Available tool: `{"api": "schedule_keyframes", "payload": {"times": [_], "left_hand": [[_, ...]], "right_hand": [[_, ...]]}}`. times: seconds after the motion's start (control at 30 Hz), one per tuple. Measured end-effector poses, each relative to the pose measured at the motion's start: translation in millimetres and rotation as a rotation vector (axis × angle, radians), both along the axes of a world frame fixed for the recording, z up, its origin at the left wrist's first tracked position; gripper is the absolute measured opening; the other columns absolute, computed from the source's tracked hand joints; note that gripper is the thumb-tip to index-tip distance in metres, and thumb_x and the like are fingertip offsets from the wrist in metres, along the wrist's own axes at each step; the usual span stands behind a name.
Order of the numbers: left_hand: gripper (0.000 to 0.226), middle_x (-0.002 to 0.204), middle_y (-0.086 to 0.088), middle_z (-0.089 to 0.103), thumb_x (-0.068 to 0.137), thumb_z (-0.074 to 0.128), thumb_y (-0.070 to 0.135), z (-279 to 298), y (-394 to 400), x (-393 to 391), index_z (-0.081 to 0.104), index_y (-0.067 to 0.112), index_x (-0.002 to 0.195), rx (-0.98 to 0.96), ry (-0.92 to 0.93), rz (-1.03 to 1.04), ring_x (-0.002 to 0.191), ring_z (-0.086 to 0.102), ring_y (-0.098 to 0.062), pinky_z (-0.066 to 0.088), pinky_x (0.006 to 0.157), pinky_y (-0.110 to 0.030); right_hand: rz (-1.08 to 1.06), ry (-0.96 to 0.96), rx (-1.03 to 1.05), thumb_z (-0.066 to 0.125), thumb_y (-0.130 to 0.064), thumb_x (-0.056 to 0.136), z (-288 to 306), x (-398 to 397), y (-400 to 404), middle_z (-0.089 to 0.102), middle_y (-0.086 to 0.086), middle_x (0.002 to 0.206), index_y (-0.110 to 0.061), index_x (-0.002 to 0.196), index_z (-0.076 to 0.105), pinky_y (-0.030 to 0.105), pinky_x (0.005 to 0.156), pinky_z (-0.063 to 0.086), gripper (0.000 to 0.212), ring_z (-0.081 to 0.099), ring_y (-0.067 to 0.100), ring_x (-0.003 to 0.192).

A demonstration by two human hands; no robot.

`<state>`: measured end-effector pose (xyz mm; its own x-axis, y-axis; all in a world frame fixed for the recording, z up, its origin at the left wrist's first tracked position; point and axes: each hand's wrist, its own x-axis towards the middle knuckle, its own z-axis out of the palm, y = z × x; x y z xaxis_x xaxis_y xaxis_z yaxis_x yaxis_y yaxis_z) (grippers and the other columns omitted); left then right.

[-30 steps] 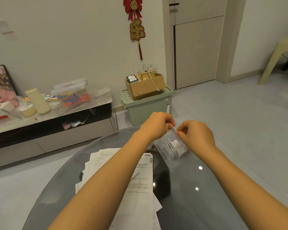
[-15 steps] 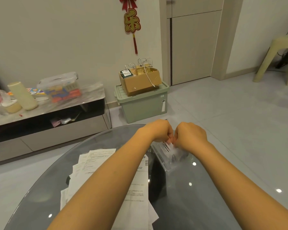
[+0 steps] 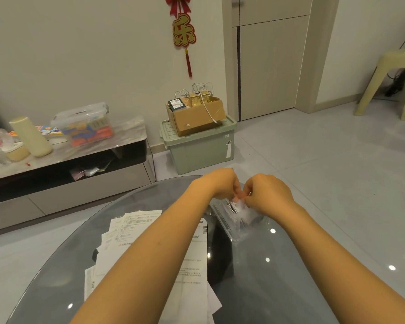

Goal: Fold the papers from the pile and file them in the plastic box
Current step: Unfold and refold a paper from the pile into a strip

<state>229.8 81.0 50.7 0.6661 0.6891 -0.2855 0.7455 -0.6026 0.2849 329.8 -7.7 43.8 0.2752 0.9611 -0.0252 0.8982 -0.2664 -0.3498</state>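
Observation:
A clear plastic box (image 3: 237, 224) stands near the far edge of the dark glass table (image 3: 290, 288), with folded white papers inside. My left hand (image 3: 222, 183) and my right hand (image 3: 268, 192) meet just above the box, fingers curled, pinching a small folded paper (image 3: 240, 203) between them at the box's opening. A pile of printed papers (image 3: 136, 230) lies spread on the table to the left, partly hidden under my left forearm.
Beyond the table, a green storage bin (image 3: 197, 148) carries a cardboard box (image 3: 197, 113) with cables. A low TV cabinet (image 3: 56, 174) with a clear container and a cream cylinder stands at the left. A beige plastic stool (image 3: 395, 83) is at the far right.
Both hands have come together and dropped lower over the plastic box with the folded paper. The view has tilted down and shifted slightly.

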Motion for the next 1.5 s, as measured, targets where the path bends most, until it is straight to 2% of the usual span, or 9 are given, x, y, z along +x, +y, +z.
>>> {"api": "schedule_keyframes", "payload": {"times": [0.2,0.4,0.7,0.8,0.97,1.1,1.23,1.4,1.5], "left_hand": [[0.026,0.119,-0.001,0.066,0.091,0.061,0.018,11.1,-30.9,-25.4,0.067,0.017,0.116,0.084,-0.23,0.085,0.11,0.059,-0.017,0.045,0.099,-0.034],[0.027,0.117,0.002,0.066,0.093,0.056,0.023,22.4,-90.1,-88.6,0.065,0.023,0.118,0.136,-0.338,0.245,0.109,0.059,-0.016,0.041,0.103,-0.041],[0.028,0.13,0.01,0.056,0.095,0.051,0.036,-17.9,-166.6,-171.0,0.061,0.031,0.12,0.177,-0.294,0.446,0.119,0.049,-0.012,0.034,0.108,-0.036],[0.03,0.131,0.01,0.052,0.095,0.05,0.032,-42.8,-178.0,-188.7,0.057,0.029,0.124,0.2,-0.308,0.461,0.123,0.045,-0.01,0.025,0.109,-0.031],[0.05,0.158,0.003,0.01,0.099,0.038,0.034,-71.0,-182.9,-203.2,0.025,0.025,0.147,0.226,-0.258,0.584,0.145,0.006,-0.016,0.007,0.117,-0.033],[0.064,0.158,0.001,-0.015,0.1,0.034,0.038,-78.5,-174.2,-208.5,0.0,0.022,0.152,0.221,-0.19,0.596,0.145,-0.014,-0.014,-0.006,0.119,-0.039],[0.068,0.159,0.002,-0.005,0.099,0.034,0.043,-88.1,-163.1,-211.7,-0.002,0.02,0.151,0.203,-0.154,0.59,0.146,-0.009,-0.012,-0.009,0.118,-0.041],[0.05,0.138,0.006,0.041,0.097,0.04,0.037,-86.2,-163.7,-202.0,0.03,0.023,0.143,0.321,-0.197,0.58,0.129,0.033,-0.015,0.012,0.108,-0.031],[0.041,0.119,0.008,0.046,0.094,0.045,0.036,-81.7,-173.9,-193.0,0.044,0.028,0.135,0.338,-0.198,0.533,0.114,0.038,-0.013,0.015,0.096,-0.025]], "right_hand": [[-0.017,0.162,0.17,0.056,-0.02,0.086,-5.5,0.3,-17.5,0.065,-0.003,0.089,-0.026,0.095,0.069,0.032,0.077,0.051,0.017,0.059,0.019,0.09],[0.145,0.292,0.323,0.061,-0.02,0.085,0.5,-30.1,-47.0,0.062,-0.011,0.079,-0.028,0.099,0.067,0.033,0.077,0.051,0.017,0.056,0.011,0.082],[0.461,0.229,0.205,0.061,-0.027,0.087,-31.8,-83.6,-85.8,0.054,-0.022,0.079,-0.031,0.108,0.063,0.021,0.075,0.045,0.022,0.046,-0.002,0.078],[0.523,0.212,0.151,0.06,-0.027,0.087,-46.9,-94.9,-92.4,0.055,-0.019,0.097,-0.032,0.114,0.061,0.019,0.078,0.043,0.027,0.044,-0.002,0.082],[0.563,0.21,0.122,0.059,-0.028,0.087,-67.2,-105.7,-93.8,0.058,-0.014,0.116,-0.031,0.122,0.057,0.019,0.086,0.042,0.035,0.045,0.0,0.096],[0.569,0.204,0.129,0.059,-0.032,0.088,-76.5,-109.2,-91.8,0.055,-0.016,0.12,-0.032,0.126,0.053,0.017,0.089,0.04,0.038,0.047,0.002,0.105],[0.564,0.207,0.146,0.059,-0.035,0.088,-80.8,-109.5,-90.0,0.055,-0.016,0.121,-0.033,0.126,0.053,0.018,0.091,0.04,0.039,0.047,0.003,0.109],[0.549,0.227,0.154,0.06,-0.042,0.086,-83.5,-109.0,-88.1,0.055,-0.016,0.12,-0.034,0.13,0.048,0.02,0.091,0.041,0.046,0.047,0.004,0.11],[0.55,0.263,0.169,0.062,-0.044,0.084,-84.0,-108.3,-89.6,0.053,-0.018,0.118,-0.038,0.133,0.043,0.02,0.092,0.041,0.052,0.045,0.002,0.108]]}}
